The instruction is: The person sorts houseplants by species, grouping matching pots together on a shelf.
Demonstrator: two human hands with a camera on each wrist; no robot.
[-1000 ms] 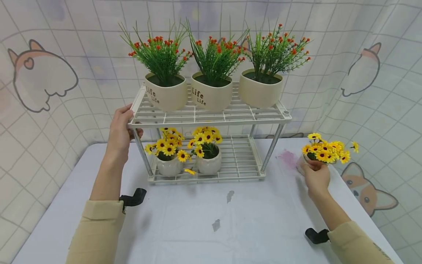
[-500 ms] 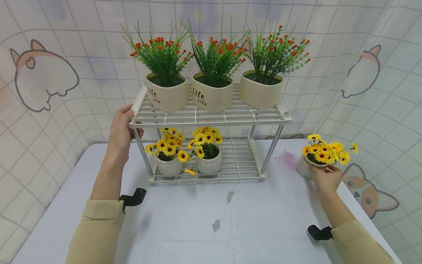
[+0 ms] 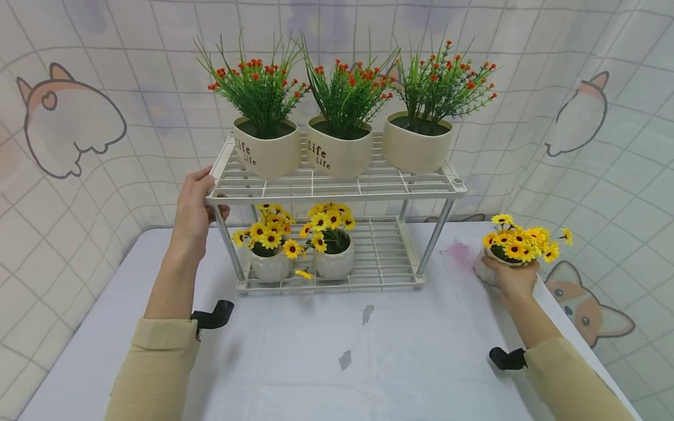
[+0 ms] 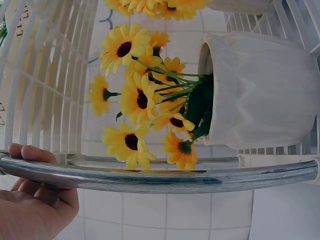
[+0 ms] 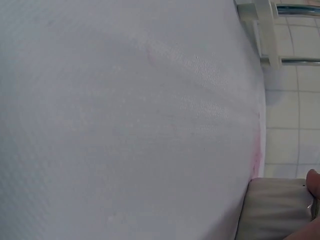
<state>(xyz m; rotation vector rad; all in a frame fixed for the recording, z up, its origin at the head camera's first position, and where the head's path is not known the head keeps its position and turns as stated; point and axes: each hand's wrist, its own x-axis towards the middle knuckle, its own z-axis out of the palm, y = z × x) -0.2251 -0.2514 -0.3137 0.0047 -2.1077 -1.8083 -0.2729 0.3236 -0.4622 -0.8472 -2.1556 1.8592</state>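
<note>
On the white counter (image 3: 337,351), seen from my head camera, a two-tier white wire rack (image 3: 337,186) stands toward the back. My left hand (image 3: 192,211) grips the rack's top-left corner, fingers curled over the edge of the upper shelf and thumb underneath. Three cream pots of red-flowered green plants (image 3: 339,111) sit in a row on the upper shelf. On the lower shelf two white pots of yellow daisies (image 3: 295,245) stand side by side at the left, leaving the right part of that shelf bare. My right hand (image 3: 509,276) is well off to the right of the rack, near the counter's right edge, wrapped round the near side of a third white pot of yellow daisies (image 3: 518,242) that rests on the counter. A pink stain (image 3: 459,252) lies just left of that pot.

From the left wrist, my fingers (image 4: 30,155) curl over the rack's chrome leg (image 4: 160,176), palm below it. Beyond the leg one daisy pot (image 4: 260,92) on the lower shelf fills the view, its blooms spreading to the left.

From the right wrist, mostly bare counter (image 5: 125,115) shows. At the bottom right corner a fingertip (image 5: 313,182) presses against the pale wall of the held pot (image 5: 275,210); the rack's foot (image 5: 260,30) sits at the top right.
</note>
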